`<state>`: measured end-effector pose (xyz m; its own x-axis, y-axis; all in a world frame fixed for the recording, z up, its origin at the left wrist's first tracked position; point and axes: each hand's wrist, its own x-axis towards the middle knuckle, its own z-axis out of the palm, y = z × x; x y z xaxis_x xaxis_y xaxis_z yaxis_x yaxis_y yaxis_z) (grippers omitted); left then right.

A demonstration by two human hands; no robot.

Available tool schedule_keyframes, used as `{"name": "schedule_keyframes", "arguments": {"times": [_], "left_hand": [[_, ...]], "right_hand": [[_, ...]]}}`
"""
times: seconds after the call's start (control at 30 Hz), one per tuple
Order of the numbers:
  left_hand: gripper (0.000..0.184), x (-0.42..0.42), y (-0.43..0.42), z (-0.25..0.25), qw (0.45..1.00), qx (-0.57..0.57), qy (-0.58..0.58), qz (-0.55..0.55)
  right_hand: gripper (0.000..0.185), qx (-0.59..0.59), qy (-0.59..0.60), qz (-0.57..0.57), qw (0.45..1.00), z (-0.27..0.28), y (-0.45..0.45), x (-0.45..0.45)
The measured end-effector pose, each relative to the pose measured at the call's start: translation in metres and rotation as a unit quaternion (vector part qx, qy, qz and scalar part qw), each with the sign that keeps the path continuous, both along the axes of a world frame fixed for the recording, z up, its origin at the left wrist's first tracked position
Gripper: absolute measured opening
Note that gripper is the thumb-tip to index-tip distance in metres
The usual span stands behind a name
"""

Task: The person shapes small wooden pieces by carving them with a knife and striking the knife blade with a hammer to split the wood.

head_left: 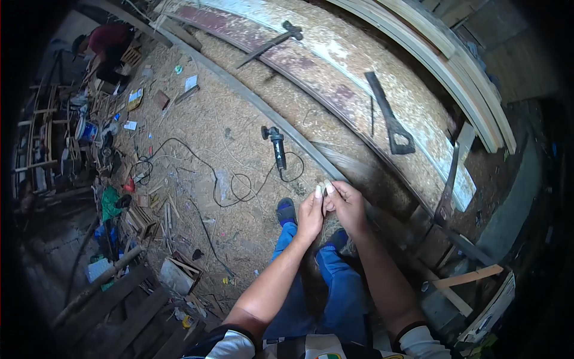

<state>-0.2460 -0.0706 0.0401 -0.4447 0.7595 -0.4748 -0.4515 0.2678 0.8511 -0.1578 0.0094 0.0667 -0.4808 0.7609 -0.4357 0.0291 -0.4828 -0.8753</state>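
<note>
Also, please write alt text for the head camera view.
A person's left hand and right hand meet at the fingertips above littered ground; anything held is unclear. Nearby are a corded power tool, a hammer and handsaw on a worn surface.

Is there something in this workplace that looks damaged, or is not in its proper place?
Two things. The corded power tool lies on the littered ground, its cable loosely looped near the shoes, possibly a trip risk. The curved panel has patchy, worn-looking paint, perhaps only from age.
</note>
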Motion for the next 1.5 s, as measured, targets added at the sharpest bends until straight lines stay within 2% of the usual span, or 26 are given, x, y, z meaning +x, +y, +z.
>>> {"name": "schedule_keyframes", "arguments": {"times": [0.07,0.17,0.2,0.3,0.37,0.5,0.6,0.7,0.8,0.87,1.03,1.1,1.17,1.3,1.4,1.5], "left_hand": [[0.045,-0.027,-0.010,-0.006,0.999,-0.016,0.028,-0.020],[0.053,-0.062,-0.036,-0.028,0.989,-0.062,0.112,-0.074],[0.052,-0.075,-0.032,-0.005,0.985,-0.066,0.147,-0.060],[0.052,-0.107,-0.049,0.000,0.986,-0.062,0.140,-0.060],[0.053,-0.124,-0.063,-0.004,0.987,-0.114,0.086,-0.075],[0.052,-0.134,-0.088,-0.014,0.988,-0.085,0.131,-0.023],[0.048,-0.127,-0.108,-0.024,0.992,-0.065,0.095,0.053],[0.043,-0.118,-0.127,-0.018,0.968,-0.141,0.193,0.070],[0.042,-0.099,-0.143,0.004,0.957,-0.195,0.190,0.100],[0.042,-0.083,-0.152,0.007,0.950,-0.213,0.194,0.122],[0.051,-0.032,-0.180,0.016,0.944,-0.222,0.166,0.176],[0.054,-0.011,-0.195,0.021,0.945,-0.184,0.180,0.200],[0.054,0.006,-0.212,0.025,0.942,-0.191,0.176,0.215],[0.054,0.026,-0.246,0.042,0.936,-0.206,0.166,0.232],[0.050,0.034,-0.266,0.044,0.929,-0.203,0.162,0.263],[0.044,0.039,-0.292,0.046,0.912,-0.250,0.176,0.275]], "right_hand": [[0.019,0.018,-0.078,0.020,0.997,-0.002,-0.003,-0.026],[0.025,0.005,-0.110,0.041,0.993,0.002,-0.005,-0.067],[0.026,-0.003,-0.134,0.049,0.990,0.001,-0.007,-0.078],[0.027,-0.021,-0.123,0.065,0.990,-0.011,-0.017,-0.112],[0.030,-0.004,-0.108,0.084,0.991,-0.013,-0.026,-0.131],[0.035,0.020,-0.117,0.136,0.983,-0.013,-0.047,-0.154],[0.035,0.004,-0.086,0.162,0.983,-0.011,-0.065,-0.157],[0.031,-0.011,-0.058,0.192,0.980,-0.016,-0.082,-0.152],[0.029,-0.014,-0.064,0.231,0.971,-0.006,-0.100,-0.140],[0.026,0.007,-0.095,0.264,0.960,-0.002,-0.108,-0.129],[0.021,0.039,-0.068,0.308,0.948,0.006,-0.138,-0.085],[0.022,0.023,-0.074,0.322,0.944,0.011,-0.151,-0.069],[0.026,0.024,-0.105,0.346,0.932,0.012,-0.165,-0.052],[0.031,-0.002,-0.096,0.370,0.924,0.018,-0.198,-0.034],[0.028,-0.003,-0.115,0.404,0.907,0.016,-0.221,-0.028],[0.034,-0.017,-0.120,0.416,0.901,0.006,-0.245,-0.026]]}}
